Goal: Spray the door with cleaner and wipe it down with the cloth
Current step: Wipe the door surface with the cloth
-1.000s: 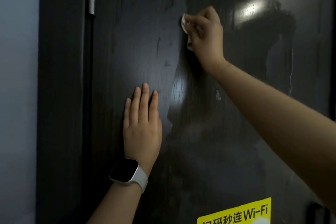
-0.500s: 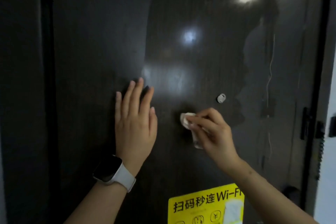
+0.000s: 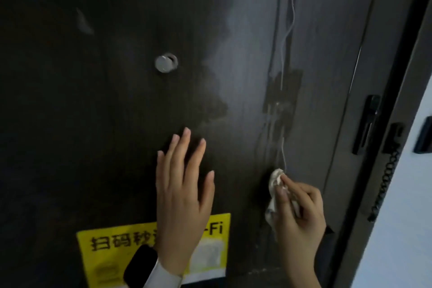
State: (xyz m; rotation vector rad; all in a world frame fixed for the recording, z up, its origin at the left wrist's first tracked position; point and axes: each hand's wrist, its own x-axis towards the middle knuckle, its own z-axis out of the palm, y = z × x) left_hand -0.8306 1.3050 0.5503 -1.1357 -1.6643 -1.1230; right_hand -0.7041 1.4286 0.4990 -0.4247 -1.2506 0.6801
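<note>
A dark wood-grain door (image 3: 93, 124) fills the view, with wet streaks and a hazy film down its right half. My right hand (image 3: 299, 215) pinches a small crumpled whitish cloth (image 3: 274, 182) and holds it against the door at the lower end of a thin run of liquid. My left hand (image 3: 184, 194) lies flat on the door with straight fingers, a dark watch on its wrist. No spray bottle is in view.
A round peephole (image 3: 165, 63) sits above my left hand. A yellow Wi-Fi sticker (image 3: 112, 248) is partly under that hand. A black door handle (image 3: 367, 124) and a chain latch (image 3: 388, 170) are at the right edge, beside a pale wall (image 3: 411, 194).
My right hand with the cloth came down from high on the door and then moved right to the streaked strip. The view shifted down and right; my left hand stayed flat on the door.
</note>
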